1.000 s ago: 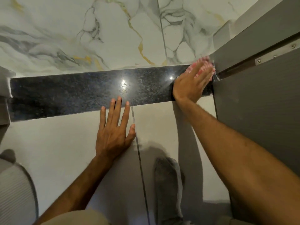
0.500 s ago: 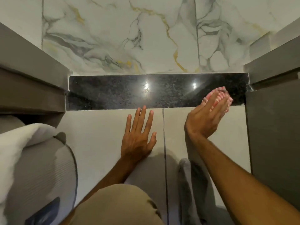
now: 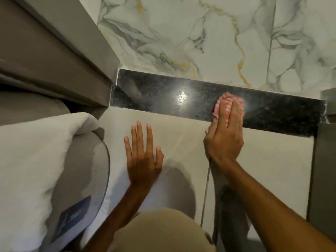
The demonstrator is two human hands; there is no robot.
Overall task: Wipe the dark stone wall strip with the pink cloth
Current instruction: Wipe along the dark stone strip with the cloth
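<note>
Right hand (image 3: pixel 224 137) presses the pink cloth (image 3: pixel 222 106) flat against the dark stone strip (image 3: pixel 154 93); left hand (image 3: pixel 142 153), fingers spread and gripping nothing, rests on the pale tile (image 3: pixel 272 170) below

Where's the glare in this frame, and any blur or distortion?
Head view: bright glare spot on the dark strip, left of the cloth, with a fainter sheen to the cloth's right; right hand slightly motion-soft; left hand casts a shadow on the plain wall; wide-angle bends the strip and edges.
</note>
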